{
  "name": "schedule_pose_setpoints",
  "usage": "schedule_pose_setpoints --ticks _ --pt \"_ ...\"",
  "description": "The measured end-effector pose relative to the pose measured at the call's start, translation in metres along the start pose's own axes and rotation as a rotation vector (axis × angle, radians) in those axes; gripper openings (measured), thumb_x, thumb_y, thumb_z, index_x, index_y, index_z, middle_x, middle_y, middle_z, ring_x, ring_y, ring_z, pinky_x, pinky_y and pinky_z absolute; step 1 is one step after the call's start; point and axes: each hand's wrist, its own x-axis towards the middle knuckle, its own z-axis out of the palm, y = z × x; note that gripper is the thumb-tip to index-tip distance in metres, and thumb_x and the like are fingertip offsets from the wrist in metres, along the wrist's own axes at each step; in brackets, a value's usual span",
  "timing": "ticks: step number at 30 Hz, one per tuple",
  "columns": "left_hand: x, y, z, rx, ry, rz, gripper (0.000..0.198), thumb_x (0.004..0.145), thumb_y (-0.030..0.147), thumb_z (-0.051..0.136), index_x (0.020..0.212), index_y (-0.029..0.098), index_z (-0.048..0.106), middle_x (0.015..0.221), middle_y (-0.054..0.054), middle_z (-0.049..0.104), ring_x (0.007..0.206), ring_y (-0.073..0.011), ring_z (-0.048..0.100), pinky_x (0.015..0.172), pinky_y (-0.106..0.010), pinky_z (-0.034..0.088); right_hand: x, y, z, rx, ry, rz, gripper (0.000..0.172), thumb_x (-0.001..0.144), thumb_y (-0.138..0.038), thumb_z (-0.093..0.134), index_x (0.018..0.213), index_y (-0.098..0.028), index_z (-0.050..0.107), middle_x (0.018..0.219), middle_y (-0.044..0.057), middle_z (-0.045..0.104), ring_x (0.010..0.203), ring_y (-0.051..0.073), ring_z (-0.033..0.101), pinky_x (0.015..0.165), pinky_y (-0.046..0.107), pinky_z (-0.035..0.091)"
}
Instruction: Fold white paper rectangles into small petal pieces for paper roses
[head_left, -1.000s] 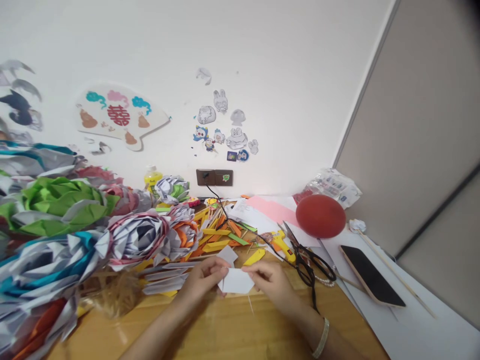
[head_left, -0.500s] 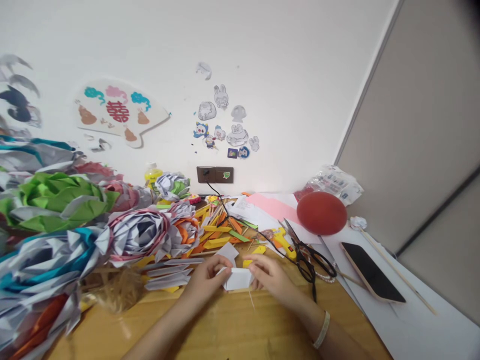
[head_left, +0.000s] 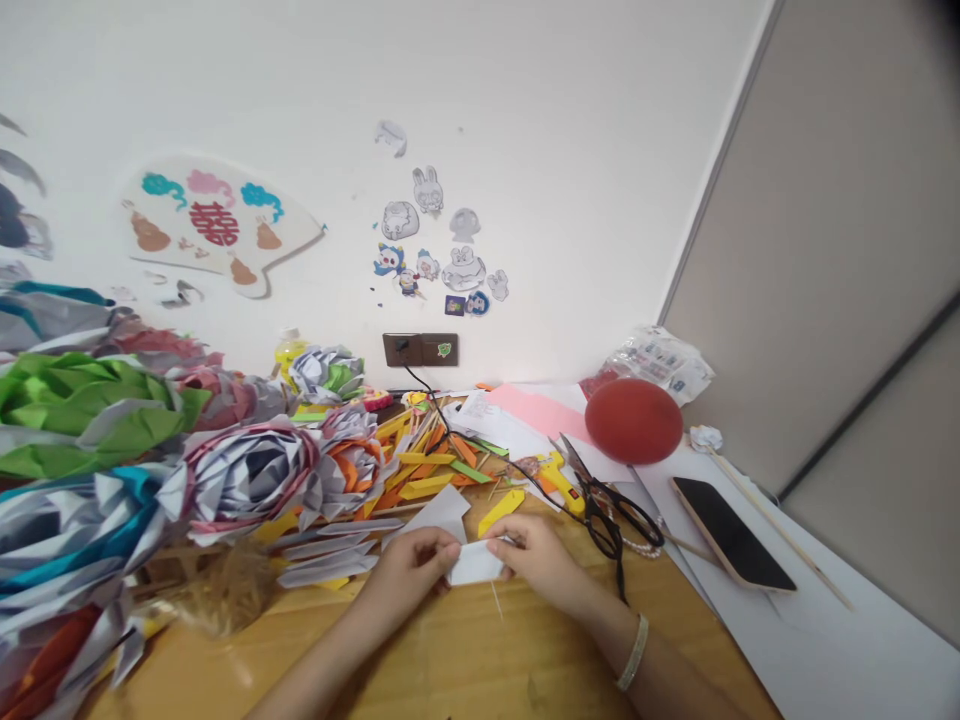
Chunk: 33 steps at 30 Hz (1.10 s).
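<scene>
Between my two hands is a small folded piece of white paper (head_left: 472, 564), held just above the wooden table (head_left: 420, 660). My left hand (head_left: 417, 568) pinches its left end, thumb on top. At the other end my right hand (head_left: 528, 556) grips it with thumb and fingers; a thin pale strip hangs below. Behind the hands lies another white sheet (head_left: 442, 512), and close to my right fingers a yellow folded paper strip (head_left: 501, 511). Left of my left hand sit several folded white strips (head_left: 330, 560).
Large folded-paper flowers (head_left: 247, 475) crowd the left side. Orange and yellow strips (head_left: 420, 462) pile up behind. To the right are black-handled scissors (head_left: 604, 520), a yellow glue gun (head_left: 559, 484), a red oval object (head_left: 634, 420), a phone (head_left: 733, 535) and a thin stick (head_left: 780, 528).
The view has turned slightly to the right. My right thumb and fingers have moved inward over the paper's top edge, and more of the white sheet behind shows.
</scene>
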Motion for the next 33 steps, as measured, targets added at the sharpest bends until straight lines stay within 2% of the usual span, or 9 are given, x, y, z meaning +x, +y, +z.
schedule_pose_setpoints --ticks 6,16,23,27,31,33 --pt "0.001 -0.003 -0.001 0.022 0.006 -0.011 0.032 0.072 0.044 0.052 0.059 0.015 0.055 0.046 0.003 0.053 0.044 -0.0117 0.05 0.047 -0.021 0.036 -0.001 0.001 0.002 0.008 0.0 0.016 0.012 0.071 -0.023 0.057 0.077 -0.013 0.061 0.065 -0.001 0.058 0.047 0.008 0.053 0.047 0.019 0.04" --pt "-0.001 0.003 0.0 -0.006 -0.008 -0.026 0.034 0.068 0.047 0.056 0.057 0.015 0.054 0.045 0.003 0.054 0.042 -0.0112 0.049 0.046 -0.021 0.035 0.002 0.006 0.0 0.061 -0.025 0.047 0.021 0.068 -0.032 0.062 0.075 -0.013 0.06 0.059 -0.002 0.056 0.045 0.008 0.051 0.046 0.02 0.04" --pt "0.001 -0.002 0.0 0.006 -0.009 -0.036 0.033 0.067 0.046 0.056 0.058 0.015 0.055 0.046 0.003 0.054 0.041 -0.0116 0.049 0.045 -0.021 0.036 0.001 0.004 0.001 0.028 -0.023 0.057 0.014 0.068 -0.025 0.06 0.076 -0.013 0.061 0.061 -0.002 0.058 0.046 0.008 0.052 0.046 0.02 0.041" --pt "-0.001 -0.002 0.002 0.098 0.045 0.007 0.031 0.071 0.042 0.053 0.056 0.016 0.054 0.045 0.004 0.052 0.043 -0.0119 0.049 0.046 -0.02 0.034 0.0 -0.001 0.002 -0.121 0.011 0.011 0.01 0.072 -0.021 0.054 0.074 -0.014 0.061 0.062 -0.001 0.059 0.048 0.01 0.053 0.047 0.02 0.04" --pt "-0.006 0.001 0.007 0.188 0.049 0.067 0.03 0.074 0.039 0.051 0.054 0.016 0.053 0.047 0.003 0.052 0.047 -0.0125 0.049 0.049 -0.02 0.034 -0.006 -0.014 0.002 -0.493 0.038 -0.168 0.012 0.075 -0.023 0.054 0.068 -0.016 0.062 0.06 -0.001 0.059 0.054 0.011 0.049 0.049 0.02 0.033" --pt "-0.008 0.003 0.009 0.236 0.025 0.11 0.031 0.076 0.037 0.049 0.053 0.016 0.054 0.047 0.003 0.052 0.048 -0.012 0.047 0.049 -0.02 0.033 -0.01 -0.02 0.004 -0.608 -0.006 -0.24 0.016 0.076 -0.027 0.056 0.065 -0.017 0.062 0.059 -0.001 0.058 0.056 0.011 0.048 0.05 0.02 0.029"
